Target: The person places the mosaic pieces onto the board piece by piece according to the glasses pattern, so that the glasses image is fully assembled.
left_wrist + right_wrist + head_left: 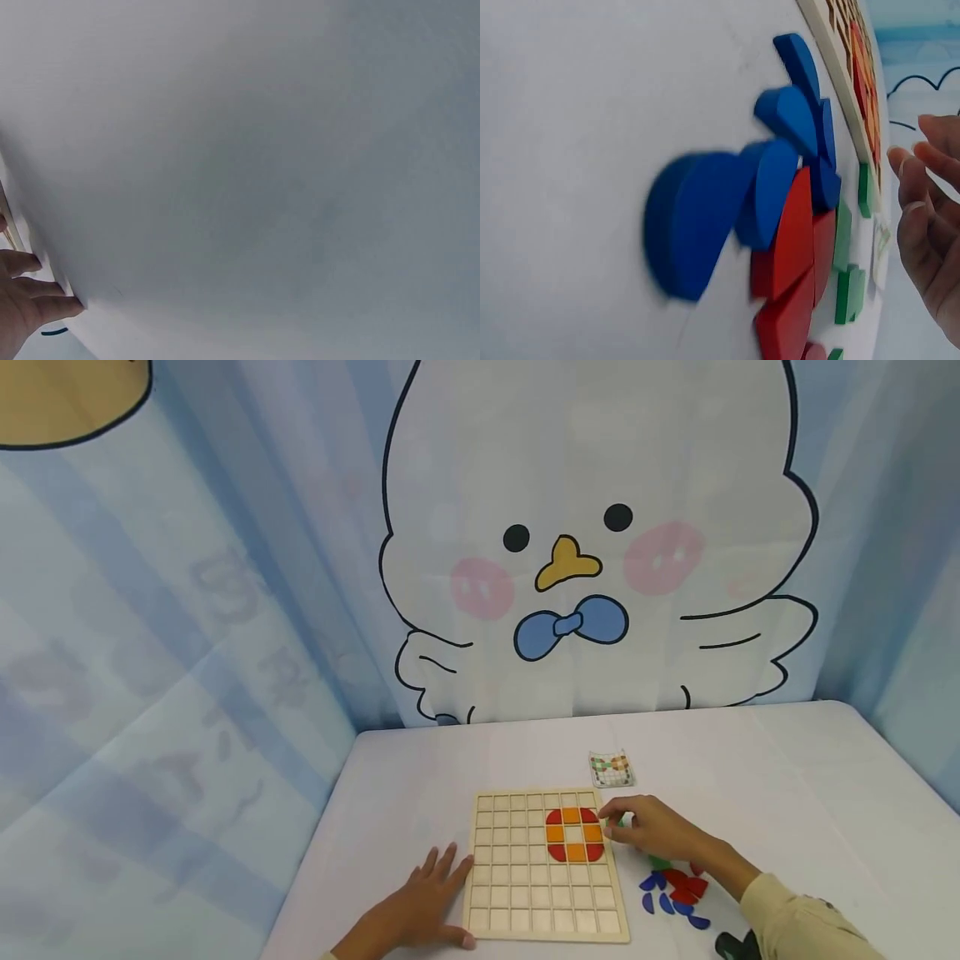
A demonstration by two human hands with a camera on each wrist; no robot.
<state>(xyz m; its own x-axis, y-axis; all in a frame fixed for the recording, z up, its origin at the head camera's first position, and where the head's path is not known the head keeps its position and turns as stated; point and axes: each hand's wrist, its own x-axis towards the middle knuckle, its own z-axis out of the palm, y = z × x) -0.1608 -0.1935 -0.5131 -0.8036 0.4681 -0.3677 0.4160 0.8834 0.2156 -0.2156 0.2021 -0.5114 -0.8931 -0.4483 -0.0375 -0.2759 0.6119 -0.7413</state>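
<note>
A pale wooden grid board [510,877] lies on the table. In its upper right cells, red rounded pieces [556,852] and orange squares [572,815] form a ring around one bare cell. My left hand [423,902] rests spread at the board's left edge, fingertips touching its side; only part of this hand [26,296] shows in the left wrist view. Over the board's upper right edge is my right hand [652,827], fingers bent and thumb apart. No piece shows between those fingers [913,180] in the right wrist view. A green block [864,189] lies beside the board, below them.
Right of the board lie loose blue pieces [697,225], red pieces [784,247] and green pieces [847,292]. A small pattern card [611,769] lies behind the board. A dark object [731,946] sits near the right sleeve. A printed curtain [450,485] hangs behind the table.
</note>
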